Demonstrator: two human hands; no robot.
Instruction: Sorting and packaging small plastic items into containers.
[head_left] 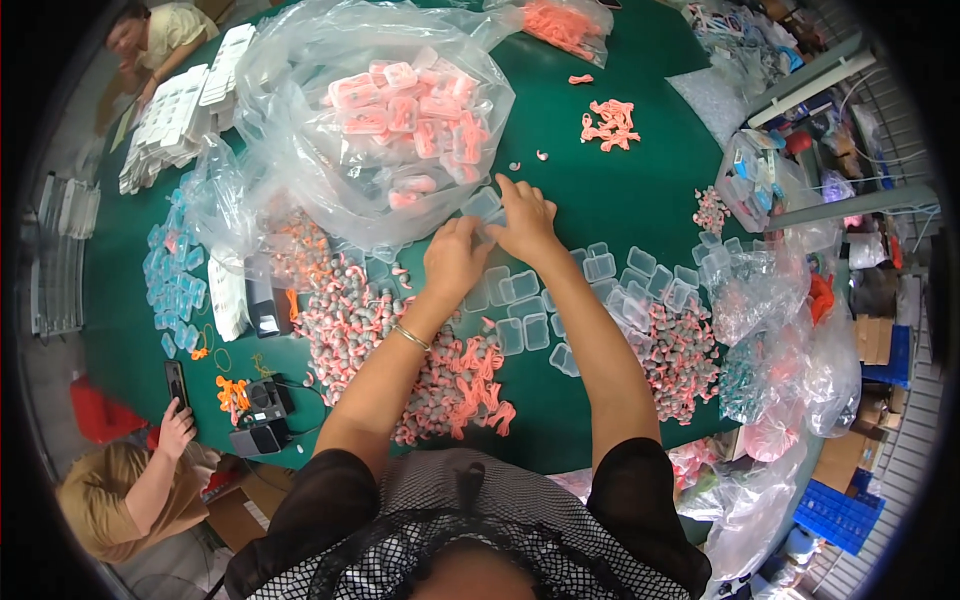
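Observation:
Both hands meet in front of the large clear plastic bag near the middle of the table. A small clear plastic box is between them, partly covered by the fingers. My left hand is closed at its near left side, fingertips bent inward. At its right side is my right hand, thumb tucked toward the box and fingers curved along it. What the box contains is hidden. More clear boxes lie just below my hands. Inside the bag are several filled boxes with pink cords.
Pink-and-grey small parts are heaped at left, with another heap at right. Pink cord bundles lie between my forearms; more lie farther off. Blue boxes lie left. A person holds a phone; another sits far left.

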